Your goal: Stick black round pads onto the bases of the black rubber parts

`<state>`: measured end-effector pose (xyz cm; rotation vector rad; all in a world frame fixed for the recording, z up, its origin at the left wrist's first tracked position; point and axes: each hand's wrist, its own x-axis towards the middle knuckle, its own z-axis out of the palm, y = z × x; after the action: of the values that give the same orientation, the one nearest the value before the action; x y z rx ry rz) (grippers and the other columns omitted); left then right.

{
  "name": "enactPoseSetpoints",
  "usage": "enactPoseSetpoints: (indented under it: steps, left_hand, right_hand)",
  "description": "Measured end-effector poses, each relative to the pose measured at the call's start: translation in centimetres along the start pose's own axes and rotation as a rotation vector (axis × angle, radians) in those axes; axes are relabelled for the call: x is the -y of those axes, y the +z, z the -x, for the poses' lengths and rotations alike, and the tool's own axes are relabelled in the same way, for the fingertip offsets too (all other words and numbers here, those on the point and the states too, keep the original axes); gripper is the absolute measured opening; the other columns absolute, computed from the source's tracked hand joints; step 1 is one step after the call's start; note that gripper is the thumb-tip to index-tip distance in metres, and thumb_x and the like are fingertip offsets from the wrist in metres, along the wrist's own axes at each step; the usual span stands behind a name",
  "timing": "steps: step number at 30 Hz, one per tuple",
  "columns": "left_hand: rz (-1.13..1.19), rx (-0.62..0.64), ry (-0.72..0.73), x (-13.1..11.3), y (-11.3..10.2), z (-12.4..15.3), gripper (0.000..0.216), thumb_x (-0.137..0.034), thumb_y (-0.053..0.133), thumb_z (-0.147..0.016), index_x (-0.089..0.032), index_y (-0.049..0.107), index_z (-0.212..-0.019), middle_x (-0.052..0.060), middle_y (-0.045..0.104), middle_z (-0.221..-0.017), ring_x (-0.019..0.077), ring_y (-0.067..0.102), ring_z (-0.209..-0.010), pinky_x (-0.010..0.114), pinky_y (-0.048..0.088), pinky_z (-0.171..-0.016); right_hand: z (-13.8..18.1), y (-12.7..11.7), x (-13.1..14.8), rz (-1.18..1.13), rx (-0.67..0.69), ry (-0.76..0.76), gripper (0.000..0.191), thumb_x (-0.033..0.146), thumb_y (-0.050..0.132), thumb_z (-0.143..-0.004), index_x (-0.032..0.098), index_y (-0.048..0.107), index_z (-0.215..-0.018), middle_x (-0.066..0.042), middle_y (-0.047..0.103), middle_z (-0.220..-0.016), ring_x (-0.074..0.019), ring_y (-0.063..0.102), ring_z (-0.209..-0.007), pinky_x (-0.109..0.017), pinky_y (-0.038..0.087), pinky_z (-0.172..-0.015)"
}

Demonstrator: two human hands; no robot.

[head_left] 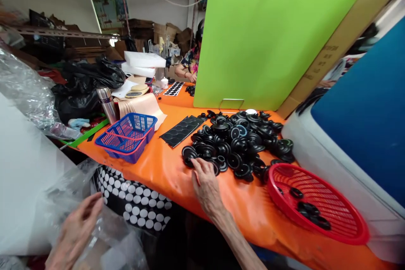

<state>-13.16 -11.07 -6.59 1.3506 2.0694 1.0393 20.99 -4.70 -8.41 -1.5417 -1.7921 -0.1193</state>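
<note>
A heap of black round knob-like parts (234, 145) lies on an orange-covered table. My right hand (207, 185) reaches to the near left side of this heap, its fingertips at a black round part (189, 155) and its thumb apart; no firm hold shows. Low at the left, my left hand (77, 228) hovers in front of a clear plastic bag (117, 236), fingers stretched and a little bent, with nothing visible in them. Behind it hangs a black sheet with rows of white round stickers (136, 196). A black sheet with round outlines (182, 130) lies left of the heap.
A red basket (319, 177) with several black rings stands at the right. A blue basket (126, 135), a steel flask (106, 103) and brown paper (142, 107) are at the left. A green board (272, 42) stands behind the heap, partly hiding another person (191, 65).
</note>
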Motion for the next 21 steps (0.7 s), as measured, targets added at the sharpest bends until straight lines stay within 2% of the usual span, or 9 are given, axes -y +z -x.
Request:
enactPoseSetpoints:
  steps: [1, 3, 5, 7, 9, 12, 15, 18, 21]
  left_hand:
    - [0.042, 0.126, 0.027, -2.3, 2.3, -0.5, 0.049, -0.057, 0.058, -0.072, -0.019, 0.068, -0.102, 0.008, 0.074, -0.085, 0.0263, 0.071, -0.080, 0.035, 0.056, -0.072]
    - [0.054, 0.331, 0.212, -7.5, 8.0, -1.9, 0.046, -0.052, 0.050, -0.082, -0.019, 0.067, -0.109, 0.010, 0.072, -0.107, 0.0245, 0.067, -0.100, 0.033, 0.052, -0.091]
    - [-0.184, 0.296, 0.391, -12.2, 13.7, -4.1, 0.044, -0.035, 0.037, -0.090, -0.015, 0.062, -0.120, 0.013, 0.064, -0.124, 0.0234, 0.059, -0.118, 0.034, 0.042, -0.104]
    - [-0.238, 0.223, 0.383, -15.5, 18.2, -6.9, 0.052, -0.027, 0.038, -0.090, -0.005, 0.048, -0.135, 0.023, 0.049, -0.140, 0.0313, 0.041, -0.135, 0.045, 0.028, -0.113]
    - [-0.259, 0.179, 0.342, -17.2, 20.9, -9.6, 0.057, -0.026, 0.041, -0.088, -0.001, 0.041, -0.139, 0.030, 0.039, -0.145, 0.0405, 0.027, -0.141, 0.058, 0.019, -0.112]
    - [-0.256, 0.180, 0.277, -17.6, 22.6, -12.1, 0.057, -0.024, 0.050, -0.082, 0.000, 0.046, -0.134, 0.034, 0.042, -0.141, 0.0463, 0.029, -0.137, 0.062, 0.021, -0.107]
    - [-0.237, 0.203, 0.208, -17.0, 22.5, -12.5, 0.056, -0.024, 0.056, -0.078, -0.001, 0.048, -0.129, 0.033, 0.040, -0.142, 0.0463, 0.030, -0.137, 0.058, 0.024, -0.106]
    - [-0.191, 0.254, 0.141, -16.1, 21.6, -12.1, 0.048, -0.026, 0.056, -0.080, -0.009, 0.050, -0.125, 0.025, 0.051, -0.136, 0.0368, 0.044, -0.130, 0.046, 0.034, -0.102]
    - [-0.108, 0.282, 0.078, -14.2, 20.1, -11.2, 0.034, -0.026, 0.052, -0.083, -0.014, 0.052, -0.115, 0.016, 0.067, -0.111, 0.0269, 0.061, -0.108, 0.035, 0.044, -0.089]
  right_hand:
    - [-1.1, 0.7, 0.0, 0.079, 0.026, -0.037, 0.040, 0.011, 0.039, -0.090, 0.017, 0.058, -0.124, -0.015, 0.061, -0.122, -0.0288, 0.055, -0.108, -0.044, 0.051, -0.088]
    - [-2.5, 1.6, 0.1, 0.202, 0.089, -0.096, 0.043, 0.007, 0.041, -0.086, 0.018, 0.060, -0.124, -0.014, 0.060, -0.124, -0.0301, 0.052, -0.109, -0.044, 0.050, -0.088]
    - [-3.0, 2.0, 0.0, 0.259, 0.114, -0.136, 0.041, 0.006, 0.043, -0.084, 0.020, 0.063, -0.117, -0.013, 0.063, -0.120, -0.0300, 0.053, -0.107, -0.042, 0.051, -0.084]
    - [-2.7, 2.0, -0.5, 0.279, 0.097, -0.181, 0.041, 0.005, 0.046, -0.081, 0.020, 0.064, -0.114, -0.012, 0.063, -0.118, -0.0300, 0.053, -0.106, -0.040, 0.051, -0.083]
    - [-2.2, 2.1, -1.5, 0.305, 0.051, -0.227, 0.042, 0.005, 0.048, -0.079, 0.020, 0.064, -0.115, -0.012, 0.064, -0.117, -0.0303, 0.053, -0.105, -0.040, 0.052, -0.082]
    - [-1.5, 2.7, -3.2, 0.338, -0.024, -0.284, 0.044, 0.005, 0.049, -0.079, 0.023, 0.063, -0.116, -0.010, 0.065, -0.115, -0.0298, 0.055, -0.103, -0.040, 0.052, -0.081]
    - [-1.2, 3.2, -4.2, 0.342, -0.034, -0.333, 0.040, 0.006, 0.051, -0.080, 0.021, 0.063, -0.115, -0.011, 0.065, -0.114, -0.0304, 0.055, -0.102, -0.042, 0.051, -0.081]
    - [-0.8, 2.9, -4.5, 0.349, -0.045, -0.377, 0.031, 0.009, 0.051, -0.085, 0.015, 0.065, -0.112, -0.014, 0.066, -0.112, -0.0317, 0.054, -0.099, -0.042, 0.049, -0.078]
    - [-0.2, 1.8, -4.6, 0.362, -0.042, -0.416, 0.030, 0.009, 0.047, -0.088, 0.010, 0.064, -0.113, -0.016, 0.065, -0.109, -0.0310, 0.054, -0.097, -0.043, 0.046, -0.080]
